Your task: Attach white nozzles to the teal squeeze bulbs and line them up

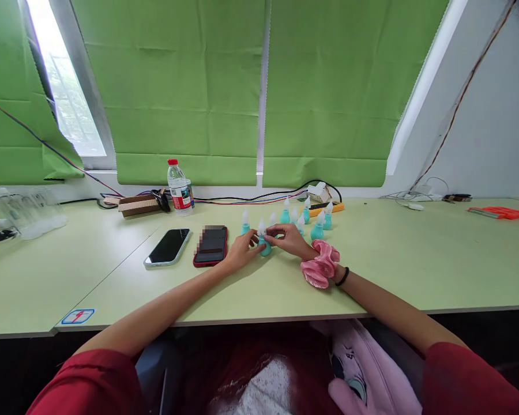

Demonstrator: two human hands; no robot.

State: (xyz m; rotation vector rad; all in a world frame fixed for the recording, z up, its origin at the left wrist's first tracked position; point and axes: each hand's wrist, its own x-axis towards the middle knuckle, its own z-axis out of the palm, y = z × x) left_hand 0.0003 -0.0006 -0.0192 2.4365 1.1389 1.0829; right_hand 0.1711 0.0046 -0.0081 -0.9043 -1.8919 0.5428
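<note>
Between my two hands is a small teal lamp [265, 249] with a white flame-shaped tip. It stands about upright at the table top. My left hand [241, 251] closes its fingers on the lamp's left side. Thumb and fingertips of my right hand [290, 238] pinch at its upper right side, near where the white tip meets the teal body; small details there are hidden by the fingers. Just behind my left hand stands a similar teal lamp [245, 226]. Several more of these lamps [317, 230] stand in a loose group behind my right hand.
Left of my hands lie a red-cased phone [210, 246] and a light-cased phone [167, 248]. Farther back are a water bottle [180, 193], a cardboard box [139, 206] and cables. A yellow tool [326, 210] lies behind the lamps; an orange-red tool [508, 212] lies far right.
</note>
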